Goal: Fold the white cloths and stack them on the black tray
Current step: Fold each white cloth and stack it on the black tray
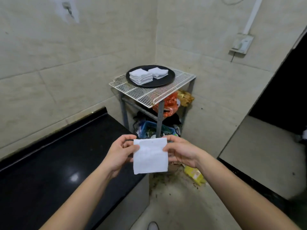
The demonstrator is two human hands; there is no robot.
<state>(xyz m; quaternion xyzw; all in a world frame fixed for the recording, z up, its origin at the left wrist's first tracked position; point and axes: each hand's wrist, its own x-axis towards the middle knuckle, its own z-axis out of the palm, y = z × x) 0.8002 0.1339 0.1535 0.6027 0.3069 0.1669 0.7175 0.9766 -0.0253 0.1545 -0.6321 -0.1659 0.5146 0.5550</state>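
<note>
— What stands in the corner?
— A wire-topped stand (149,95), beige tiled walls (66,63) meeting behind it.
— And left of the stand?
— A glossy black counter (49,155). Right of it, a dark doorway (282,97); above right, a wall socket (241,44). Littered floor (174,196) below.

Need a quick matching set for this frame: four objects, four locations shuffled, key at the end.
Things:
1. white cloth
2. black tray
3. blue basket
4. yellow packet

Places:
A. on the open floor
B. on top of the wire rack
C. underneath the wire rack
D. pinched between the left hand and the right hand

Pairs: 1-D, 2-B, 3-C, 4-A
</note>
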